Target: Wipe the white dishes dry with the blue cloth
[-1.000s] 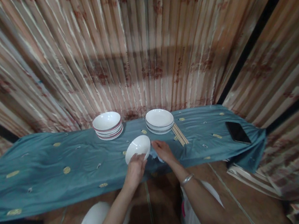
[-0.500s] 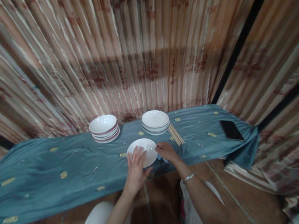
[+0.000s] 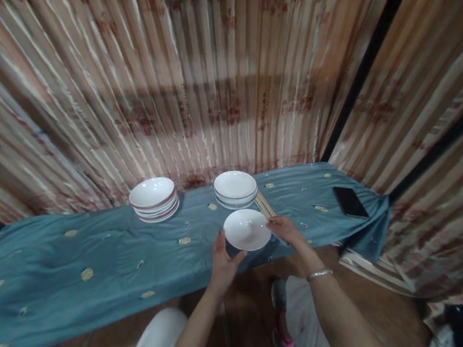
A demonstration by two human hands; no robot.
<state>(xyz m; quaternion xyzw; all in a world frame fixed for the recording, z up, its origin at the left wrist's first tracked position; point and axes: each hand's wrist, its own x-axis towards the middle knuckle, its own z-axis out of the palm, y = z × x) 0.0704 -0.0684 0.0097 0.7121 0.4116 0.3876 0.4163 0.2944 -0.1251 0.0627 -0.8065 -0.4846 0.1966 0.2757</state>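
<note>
A shallow white bowl (image 3: 247, 229) is held above the front part of the cloth-covered table, its inside facing me. My right hand (image 3: 284, 228) pinches the bowl's right rim; a bit of light blue material shows just under that hand. At the lower left edge, my left hand (image 3: 224, 262) cups the bowl, thumb at the near rim and fingers along the left side. Behind the bowl stands a stack of white plates (image 3: 235, 186) with dark rims. Wooden chopsticks (image 3: 265, 204) lie beside that stack, their near ends partly hidden by my right hand.
A stack of white bowls with red rims (image 3: 154, 200) stands at the back left. On the right lies a black phone or tablet (image 3: 351, 202). The table has a wrinkled teal cloth (image 3: 108, 257). Patterned curtains (image 3: 211, 100) hang behind, with a dark frame post (image 3: 367, 73) at right.
The bowl has moved right in the view. My left hand has gone from lying inside the bowl to its left edge; my right hand keeps hold of the right rim.
</note>
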